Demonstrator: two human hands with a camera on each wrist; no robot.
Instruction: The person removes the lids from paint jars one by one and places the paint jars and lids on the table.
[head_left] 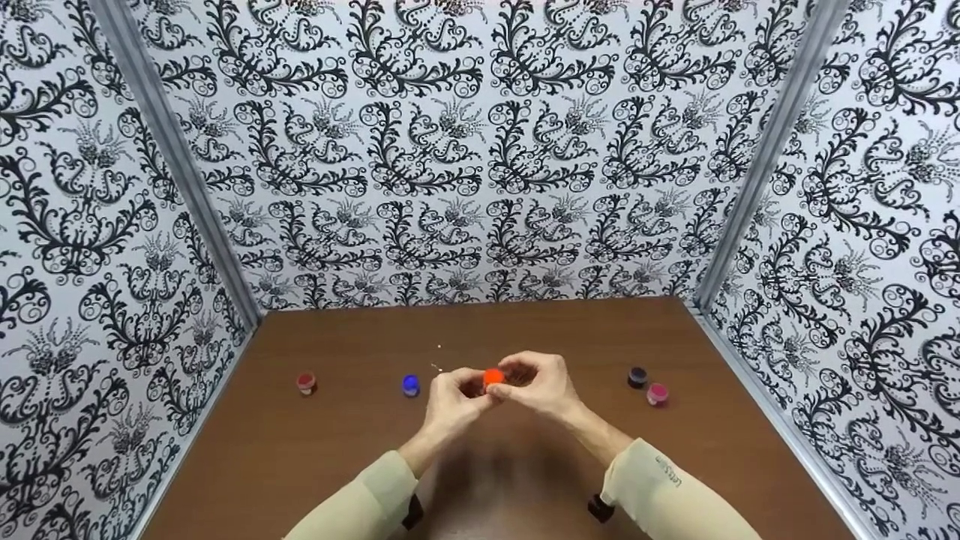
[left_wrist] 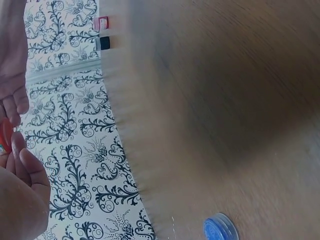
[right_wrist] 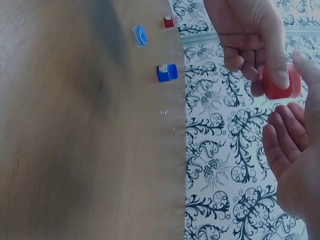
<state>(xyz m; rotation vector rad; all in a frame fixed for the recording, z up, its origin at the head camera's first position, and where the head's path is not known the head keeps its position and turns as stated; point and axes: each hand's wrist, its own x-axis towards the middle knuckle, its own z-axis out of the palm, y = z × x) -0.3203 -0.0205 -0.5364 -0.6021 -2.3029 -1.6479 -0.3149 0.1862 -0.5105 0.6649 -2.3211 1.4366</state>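
Note:
A small red-orange jar is held up between both hands above the table. My left hand grips it; in the right wrist view that hand's thumb lies along the side of the jar. My right hand meets it from the other side, its thumb against the jar, its lower fingers bent and apart from it. The index fingertip's contact is hard to see. In the left wrist view only an edge of the red jar shows.
On the brown table stand a red jar and a blue jar at left, and a black jar and a pink jar at right. A blue lid lies nearer me. White specks dot the table. Patterned walls enclose it.

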